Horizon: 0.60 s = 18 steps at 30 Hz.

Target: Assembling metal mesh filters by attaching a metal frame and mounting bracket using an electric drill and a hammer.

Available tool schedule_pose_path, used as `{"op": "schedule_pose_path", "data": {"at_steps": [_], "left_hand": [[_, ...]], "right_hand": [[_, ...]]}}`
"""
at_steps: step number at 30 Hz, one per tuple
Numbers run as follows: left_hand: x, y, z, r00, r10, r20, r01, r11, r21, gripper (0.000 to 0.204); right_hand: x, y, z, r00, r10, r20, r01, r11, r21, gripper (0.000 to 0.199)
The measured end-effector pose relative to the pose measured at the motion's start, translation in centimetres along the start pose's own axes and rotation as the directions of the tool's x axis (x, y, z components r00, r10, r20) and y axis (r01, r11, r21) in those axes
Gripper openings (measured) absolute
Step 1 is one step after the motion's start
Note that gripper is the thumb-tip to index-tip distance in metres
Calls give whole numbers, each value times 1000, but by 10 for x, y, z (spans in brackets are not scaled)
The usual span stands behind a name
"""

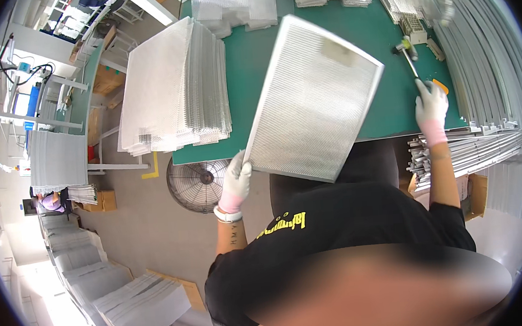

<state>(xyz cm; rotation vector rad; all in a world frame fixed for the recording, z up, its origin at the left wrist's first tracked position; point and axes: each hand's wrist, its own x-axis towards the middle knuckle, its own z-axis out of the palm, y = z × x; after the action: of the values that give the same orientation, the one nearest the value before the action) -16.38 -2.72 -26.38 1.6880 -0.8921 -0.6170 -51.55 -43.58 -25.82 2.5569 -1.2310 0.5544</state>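
Note:
My left hand (236,178), in a white glove, grips the lower left edge of a framed metal mesh panel (314,97) and holds it tilted above the green table (248,72). My right hand (431,108), also gloved, is closed on the handle of a hammer (407,55) that lies on the table at the right, its head pointing away from me.
A tall stack of mesh sheets (172,90) sits on the table's left part, with more stacks (236,5) at the far edge. Long metal frame strips (485,53) line the right side. A floor fan (198,183) stands below the table edge. Another person (52,202) works far left.

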Motion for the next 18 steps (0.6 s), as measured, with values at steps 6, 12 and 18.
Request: {"op": "schedule_pose_path", "data": {"at_steps": [6, 12, 18], "left_hand": [[54, 110, 1, 921, 220, 321, -293, 935, 201, 32], [55, 156, 14, 876, 353, 329, -447, 851, 277, 40], [56, 151, -105, 830, 547, 107, -181, 82, 980, 84]], "right_hand": [[-31, 14, -88, 961, 49, 271, -268, 400, 876, 48], [-114, 32, -139, 931, 328, 160, -257, 279, 925, 49], [-81, 159, -275, 693, 332, -639, -321, 937, 138, 49]]}}
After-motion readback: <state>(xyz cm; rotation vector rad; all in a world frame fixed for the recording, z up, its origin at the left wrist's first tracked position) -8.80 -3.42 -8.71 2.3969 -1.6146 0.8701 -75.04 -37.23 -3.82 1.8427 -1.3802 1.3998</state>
